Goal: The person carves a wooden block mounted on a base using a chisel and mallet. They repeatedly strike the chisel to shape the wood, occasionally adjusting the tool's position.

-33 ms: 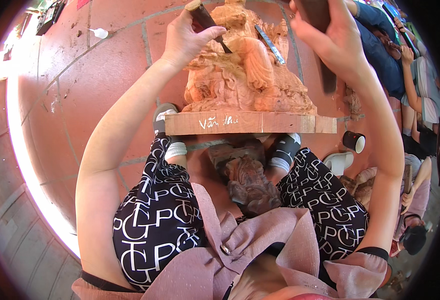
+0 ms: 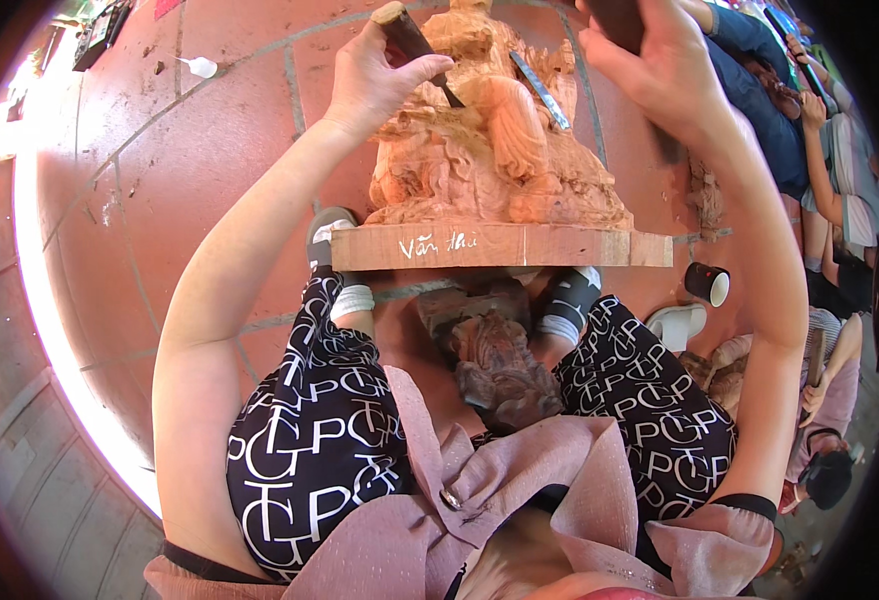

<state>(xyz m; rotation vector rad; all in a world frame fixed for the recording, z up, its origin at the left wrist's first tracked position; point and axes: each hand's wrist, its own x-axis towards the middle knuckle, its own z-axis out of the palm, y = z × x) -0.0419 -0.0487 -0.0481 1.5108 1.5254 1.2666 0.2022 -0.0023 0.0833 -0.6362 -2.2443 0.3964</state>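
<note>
Ahead of your knees, the orange wooden carving [image 2: 515,150] stands on a flat base [image 2: 560,247], its front edge marked with white handwriting. Your left hand [image 2: 372,78] grips a chisel [image 2: 405,33] by its wooden handle, blade tip against the carving. Your right hand [image 2: 665,80] has its fingers curled round a dark wooden club [image 2: 622,22], partly cut off above. A blue-grey metal strip [image 2: 538,88] rests on the carving, any marks too small to read. White letters repeat across your black trousers [image 2: 310,450].
</note>
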